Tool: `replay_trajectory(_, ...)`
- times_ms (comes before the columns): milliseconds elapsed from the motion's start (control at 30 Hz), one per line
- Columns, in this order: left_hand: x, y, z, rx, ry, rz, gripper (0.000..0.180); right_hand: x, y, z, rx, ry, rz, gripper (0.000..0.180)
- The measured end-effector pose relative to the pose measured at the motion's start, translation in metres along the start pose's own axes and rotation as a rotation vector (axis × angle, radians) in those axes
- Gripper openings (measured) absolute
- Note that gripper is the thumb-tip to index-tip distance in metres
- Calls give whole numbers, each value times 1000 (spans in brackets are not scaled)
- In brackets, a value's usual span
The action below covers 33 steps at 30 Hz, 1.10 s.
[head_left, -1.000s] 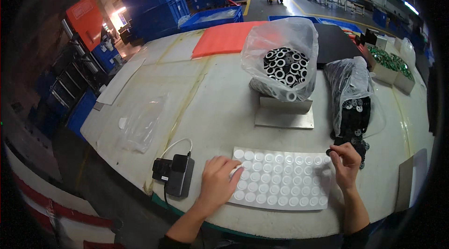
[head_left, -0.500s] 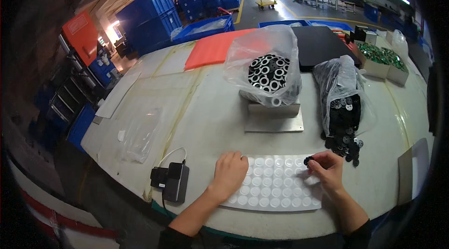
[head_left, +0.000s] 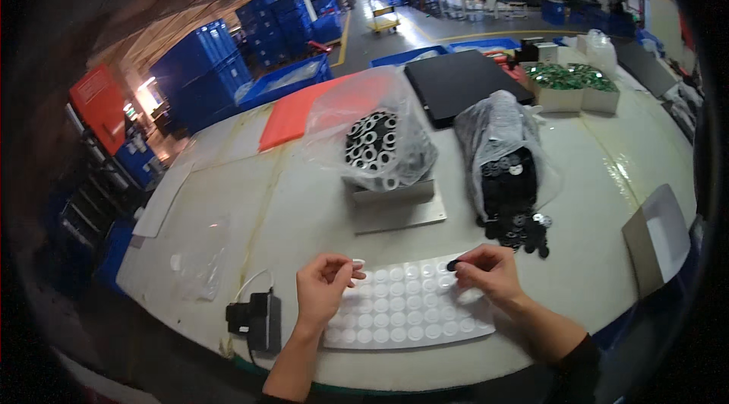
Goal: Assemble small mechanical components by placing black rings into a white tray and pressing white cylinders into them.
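A white sheet (head_left: 395, 305) bearing rows of round white pads lies in front of me. At its upper left, my left hand (head_left: 320, 282) is closed in a pinch, with a small white round pad (head_left: 358, 261) at the fingertips. Over the sheet's upper right corner, my right hand (head_left: 490, 271) pinches a small black disc (head_left: 453, 265) between thumb and fingers. Beyond that hand, many black discs (head_left: 524, 229) spill from an open clear plastic bag (head_left: 493, 127). Another clear bag (head_left: 414, 149) with black-and-white rings (head_left: 370, 142) rests on a metal stand (head_left: 402, 214).
A black power adapter (head_left: 264, 320) with a cable stands left of the sheet. Farther back are an orange-red foam sheet (head_left: 285, 119), a black flat panel (head_left: 463, 85) and cardboard boxes of green parts (head_left: 573, 81). An open carton (head_left: 657, 241) stands at the right edge.
The head view has swung to the right. My left hand has lifted from the sheet's left edge and now shows a white pad at its fingertips. My right hand still holds the black disc.
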State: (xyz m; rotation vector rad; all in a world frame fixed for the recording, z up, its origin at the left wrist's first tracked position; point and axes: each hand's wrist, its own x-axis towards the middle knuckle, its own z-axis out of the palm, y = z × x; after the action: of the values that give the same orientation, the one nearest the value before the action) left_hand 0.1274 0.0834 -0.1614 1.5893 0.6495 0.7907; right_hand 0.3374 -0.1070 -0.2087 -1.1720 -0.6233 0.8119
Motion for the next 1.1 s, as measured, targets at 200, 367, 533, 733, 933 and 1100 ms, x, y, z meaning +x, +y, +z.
replay_trajectory(200, -20, 7, 49, -178, -117, 5, 15, -7, 0, 1, -29, -79, -33, 16)
replay_trajectory(367, -26, -17, 63, -218, -250, -112, 13, -12, -5, 17, -84, -40, -4, 22)
replay_trajectory(533, -30, -21, 74, -209, -216, -141, 12, -14, 0, 21, -32, -77, 85, 22)
replay_trajectory(733, -32, -28, 76, -285, -223, -176, 13, -17, 7, 25, 9, -85, 112, 20)
replay_trajectory(933, -35, -31, 74, -249, -193, -151, 13, -20, 3, 30, -3, -120, 114, 21)
replay_trajectory(1100, -41, -31, 77, -193, -150, -104, 12, -22, 5, 29, -22, -133, 61, 21)
